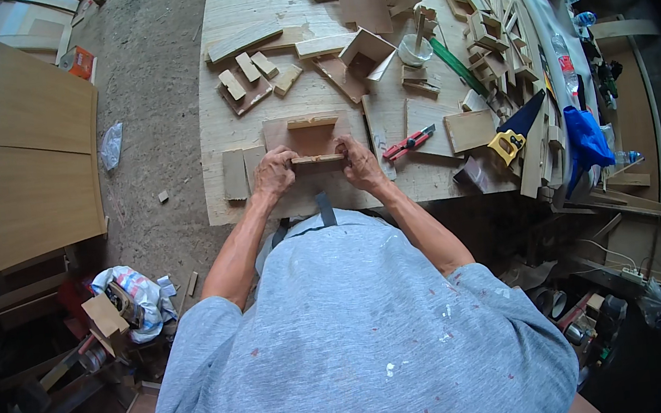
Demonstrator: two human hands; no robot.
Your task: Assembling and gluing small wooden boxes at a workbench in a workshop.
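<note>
— Wood is what I hold: both hands grip a little frame [311, 138] at the bench [265, 202] edge.

— How tight?

— My left hand [274, 174] and right hand [358, 162] are curled shut on its ends. I should press evenly. A red knife [409, 144] lies just right.

Your left hand [274, 172] and right hand [360, 162] gripping a small wooden frame [308, 138] at the workbench's [243, 8] near edge, red utility knife [409, 144] just right.
</note>
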